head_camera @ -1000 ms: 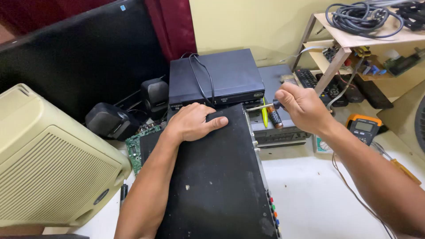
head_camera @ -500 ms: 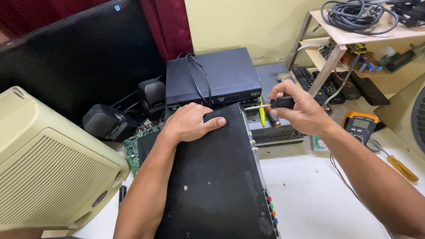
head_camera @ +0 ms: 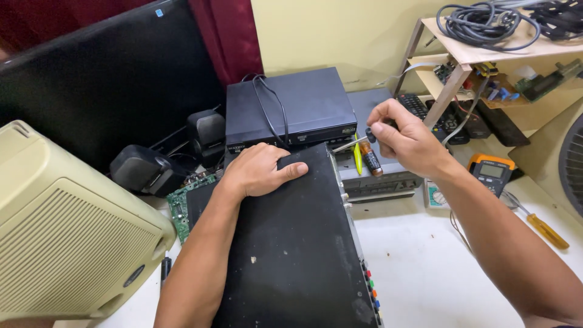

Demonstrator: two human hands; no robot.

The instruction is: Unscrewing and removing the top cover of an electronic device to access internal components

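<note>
Our left hand (head_camera: 258, 172) lies flat, fingers released, on the black case (head_camera: 291, 243) | our right hand (head_camera: 405, 138) grasps a screwdriver (head_camera: 355, 143), tip at the case's far right edge | case lies before the black box (head_camera: 290, 108).

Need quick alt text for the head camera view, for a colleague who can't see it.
The right hand holds a screwdriver against the top edge of a black metal case, which the left hand presses flat. A cream monitor sits left, a multimeter right.
</note>
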